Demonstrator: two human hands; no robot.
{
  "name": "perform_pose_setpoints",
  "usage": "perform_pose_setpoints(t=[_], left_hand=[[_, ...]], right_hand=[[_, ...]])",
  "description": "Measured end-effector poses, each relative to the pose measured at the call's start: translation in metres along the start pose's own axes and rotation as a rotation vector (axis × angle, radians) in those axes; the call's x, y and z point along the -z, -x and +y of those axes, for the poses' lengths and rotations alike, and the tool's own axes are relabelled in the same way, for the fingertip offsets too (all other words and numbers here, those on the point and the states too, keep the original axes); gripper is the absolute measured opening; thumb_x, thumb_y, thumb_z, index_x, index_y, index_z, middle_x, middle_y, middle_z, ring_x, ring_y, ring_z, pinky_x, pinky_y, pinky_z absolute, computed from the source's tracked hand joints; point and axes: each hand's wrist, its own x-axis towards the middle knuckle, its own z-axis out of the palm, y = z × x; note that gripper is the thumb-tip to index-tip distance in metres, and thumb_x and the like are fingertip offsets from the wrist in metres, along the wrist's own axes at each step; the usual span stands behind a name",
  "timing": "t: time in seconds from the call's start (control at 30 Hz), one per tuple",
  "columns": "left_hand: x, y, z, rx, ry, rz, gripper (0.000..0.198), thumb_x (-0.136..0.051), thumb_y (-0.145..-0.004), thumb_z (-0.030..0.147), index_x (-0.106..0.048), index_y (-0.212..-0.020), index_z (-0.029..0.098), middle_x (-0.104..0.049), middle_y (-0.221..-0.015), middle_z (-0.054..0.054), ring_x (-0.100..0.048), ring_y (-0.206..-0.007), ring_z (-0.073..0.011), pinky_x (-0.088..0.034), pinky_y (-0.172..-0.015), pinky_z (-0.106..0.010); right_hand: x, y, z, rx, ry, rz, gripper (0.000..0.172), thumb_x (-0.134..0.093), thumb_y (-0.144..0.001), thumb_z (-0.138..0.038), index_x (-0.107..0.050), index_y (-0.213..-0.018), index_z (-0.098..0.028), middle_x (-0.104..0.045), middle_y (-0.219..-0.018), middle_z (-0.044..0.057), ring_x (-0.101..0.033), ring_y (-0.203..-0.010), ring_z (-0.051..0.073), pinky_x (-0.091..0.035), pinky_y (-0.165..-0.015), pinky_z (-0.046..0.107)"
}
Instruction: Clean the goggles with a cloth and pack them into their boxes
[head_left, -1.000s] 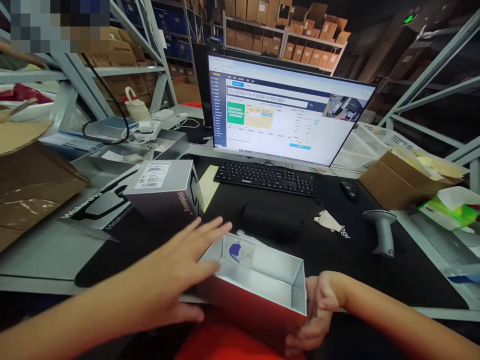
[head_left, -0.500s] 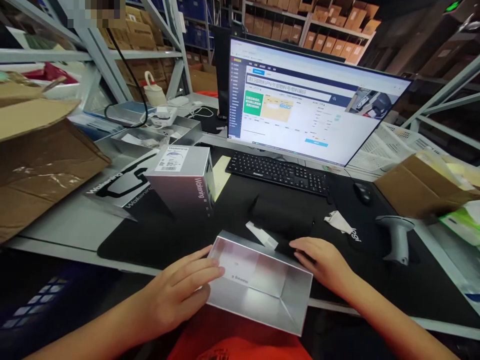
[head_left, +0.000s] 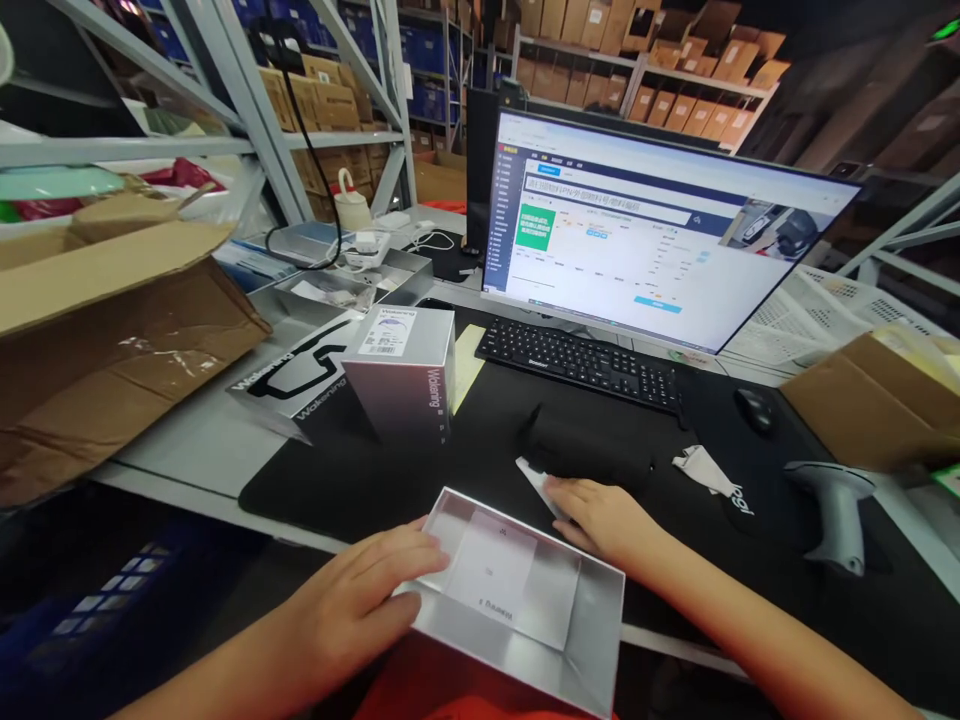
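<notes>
"Silver box (head_left: 596, 620), open side up: where is it?"

"At the near edge of the black mat (head_left: 322, 490), tilted, perhaps so the inside can be seen. A pale printed sheet (head_left: 487, 570) shows in it."

"What steadies it?"

"The left hand (head_left: 360, 590), closed on its left end, fingers over the rim. That probably leaves the other free."

"And the right hand (head_left: 604, 515)?"

"Beyond the far rim, fingertips at a white strip (head_left: 534, 480) beside the black pouch (head_left: 592, 440). Pinched or merely pressed, I can't tell."

"Why is the upright carton (head_left: 397, 400) off left, and the scanner (head_left: 840, 515) right?"

"My guess: near enough to reach, yet out of the hands' way. The carton's label (head_left: 387, 335) faces up, which would suit reading or scanning."
</notes>
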Motion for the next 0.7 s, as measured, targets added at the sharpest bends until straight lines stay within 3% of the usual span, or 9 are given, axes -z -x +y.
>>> perform_pose_setpoints(t=[0.07,0.2,0.3,0.4,0.5,0.6,0.7], left_hand=[[-0.001,0.002,0.000,-0.030,-0.026,0.011,0.034,-0.050,-0.092,0.016,-0.058,-0.125,0.023,-0.072,-0.120,-0.002,-0.066,-0.115,-0.0179,-0.044,-0.110,-0.026],[0.000,-0.005,0.003,-0.140,-0.054,0.050,0.016,-0.052,-0.091,0.011,-0.064,-0.093,0.022,-0.071,-0.119,0.000,-0.064,-0.116,-0.0159,-0.043,-0.111,-0.025],[0.003,-0.014,0.011,-0.163,-0.070,0.116,0.018,-0.050,-0.092,0.010,-0.061,-0.083,0.021,-0.072,-0.114,-0.001,-0.064,-0.113,-0.0145,-0.044,-0.109,-0.023],[0.008,-0.022,0.017,-0.161,-0.080,0.175,0.020,-0.049,-0.093,0.012,-0.060,-0.080,0.021,-0.073,-0.109,0.000,-0.065,-0.110,-0.0140,-0.047,-0.104,-0.021],[0.014,-0.026,0.020,-0.162,-0.084,0.212,0.022,-0.050,-0.096,0.017,-0.058,-0.077,0.021,-0.073,-0.108,-0.001,-0.066,-0.108,-0.0142,-0.050,-0.101,-0.021],[0.018,-0.028,0.019,-0.183,-0.120,0.156,0.021,-0.052,-0.097,0.020,-0.058,-0.077,0.020,-0.072,-0.109,-0.003,-0.066,-0.107,-0.0149,-0.051,-0.099,-0.020],[0.013,-0.024,0.013,-0.181,-0.121,0.150,0.022,-0.050,-0.098,0.023,-0.057,-0.078,0.020,-0.071,-0.110,-0.006,-0.066,-0.107,-0.0161,-0.052,-0.095,-0.022]], right_hand=[[0.000,-0.003,-0.002,-0.010,0.025,-0.017,0.041,-0.066,-0.090,-0.025,-0.063,-0.128,-0.010,-0.068,-0.128,0.017,-0.068,-0.113,0.026,-0.058,-0.093,0.035],[0.000,-0.011,-0.011,0.013,0.121,0.015,0.035,-0.060,-0.092,-0.019,-0.064,-0.125,-0.006,-0.072,-0.119,0.019,-0.073,-0.100,0.027,-0.061,-0.078,0.034],[0.006,-0.021,-0.020,0.004,0.236,-0.013,0.048,-0.060,-0.087,-0.012,-0.057,-0.134,-0.001,-0.074,-0.108,0.019,-0.075,-0.080,0.025,-0.058,-0.060,0.031],[0.015,-0.032,-0.026,0.019,0.367,-0.119,0.067,-0.058,-0.079,0.000,-0.047,-0.144,0.000,-0.073,-0.088,0.012,-0.071,-0.063,0.021,-0.048,-0.047,0.030],[0.020,-0.042,-0.028,-0.016,0.369,-0.139,0.060,-0.057,-0.083,-0.003,-0.051,-0.142,-0.005,-0.072,-0.080,0.007,-0.070,-0.061,0.020,-0.045,-0.047,0.030],[0.017,-0.047,-0.028,-0.089,0.320,-0.094,0.046,-0.058,-0.091,-0.013,-0.058,-0.136,-0.007,-0.072,-0.075,0.005,-0.071,-0.061,0.020,-0.045,-0.049,0.031],[0.009,-0.050,-0.028,-0.009,0.392,-0.124,0.056,-0.060,-0.081,-0.003,-0.057,-0.137,-0.003,-0.071,-0.073,0.006,-0.070,-0.057,0.021,-0.041,-0.045,0.032]])
